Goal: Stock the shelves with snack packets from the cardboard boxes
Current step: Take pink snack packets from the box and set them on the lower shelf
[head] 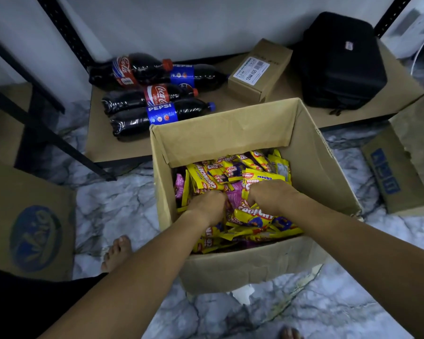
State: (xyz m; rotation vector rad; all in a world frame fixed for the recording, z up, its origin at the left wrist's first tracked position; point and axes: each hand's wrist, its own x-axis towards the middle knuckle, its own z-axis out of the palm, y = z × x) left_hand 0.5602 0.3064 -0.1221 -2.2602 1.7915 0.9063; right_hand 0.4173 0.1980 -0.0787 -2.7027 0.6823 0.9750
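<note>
in the centre of the frame stands an open brown cardboard box [242, 265] on the pale marble-patterned floor [113, 211], its lower half filled with a loose heap of yellow and pink foil snack packets [230, 174]. both arms reach down into it. the left hand [207, 204] is dug into the heap at centre-left with its fingers curled under and out of sight, so it seems to be gathering packets, though what exactly it grips cannot be made out. the right hand [269, 193] sits just beside it, knuckles up, fingers curled around a bunch of the yellow packets.

above the box, across the upper middle of the frame, is the low tan shelf board [113, 145] with dark metal posts. it carries four dark cola bottles [157, 94] lying on their sides at upper left, a small brown carton with a white label [260, 69], and a black fabric case [338, 62] at upper right.

the packets look light, thin and slick, likely to slide over each other and crinkle. a handful is probably best pinched across the flat middles or gathered by the sealed edges, squeezed gently so the contents don't crush.
</note>
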